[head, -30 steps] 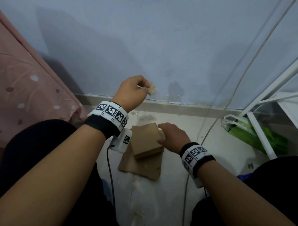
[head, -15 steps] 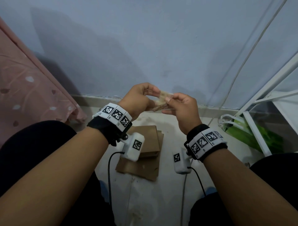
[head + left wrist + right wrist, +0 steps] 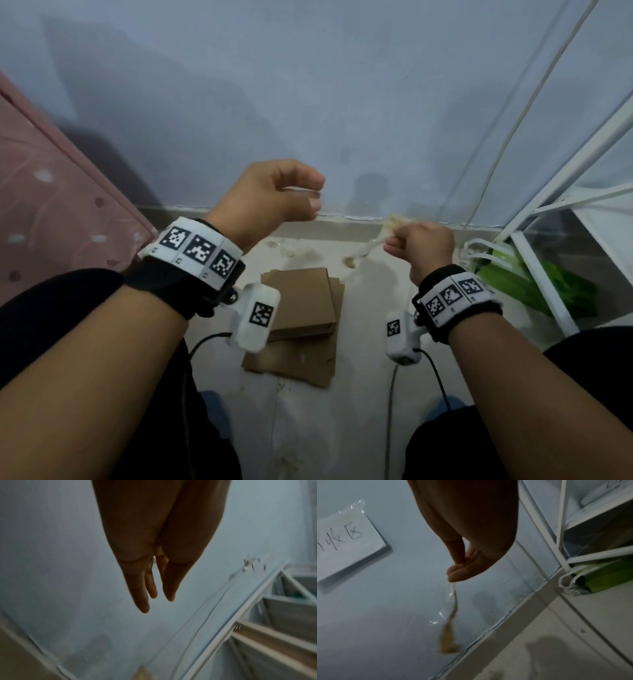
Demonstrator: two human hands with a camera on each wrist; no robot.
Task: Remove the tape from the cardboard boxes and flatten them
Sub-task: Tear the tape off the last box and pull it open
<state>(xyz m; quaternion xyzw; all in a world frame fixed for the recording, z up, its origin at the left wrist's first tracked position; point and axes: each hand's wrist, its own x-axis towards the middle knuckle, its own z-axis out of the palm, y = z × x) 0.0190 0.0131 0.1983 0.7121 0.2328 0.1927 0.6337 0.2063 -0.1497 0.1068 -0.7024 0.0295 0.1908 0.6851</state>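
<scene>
- Head view: right hand [image 3: 423, 245] raised at about 2 o'clock from the cardboard stack, thumb and fingers pinching a strip of tape [image 3: 371, 240] with brown cardboard fibre stuck to it.
- Tape hangs from the pinch toward 8 o'clock, its lower end free in the air above the floor [image 3: 370, 394], apart from the cardboard.
- Right wrist view confirms: thumb pressed against curled fingers [image 3: 464, 573], the clear strip [image 3: 452, 615] trailing down to a crumpled brown end.
- Left hand [image 3: 270, 198] raised at about 11 o'clock from the stack, holding nothing. Head view shows its fingers loosely curled; left wrist view shows fingers [image 3: 145, 588] extended and relaxed against the wall [image 3: 51, 561].
- Flattened cardboard boxes [image 3: 301, 322] lie on the floor between the two forearms, a smaller folded piece stacked on a larger flat sheet, untouched by either hand.
- Pink patterned fabric [image 3: 51, 205] at 9 o'clock.
- White metal rack [image 3: 548, 212] at 3 o'clock, green bag [image 3: 548, 291] at its base.
- Paper note [image 3: 342, 536] with handwriting, taped to the wall; writing not legible.
</scene>
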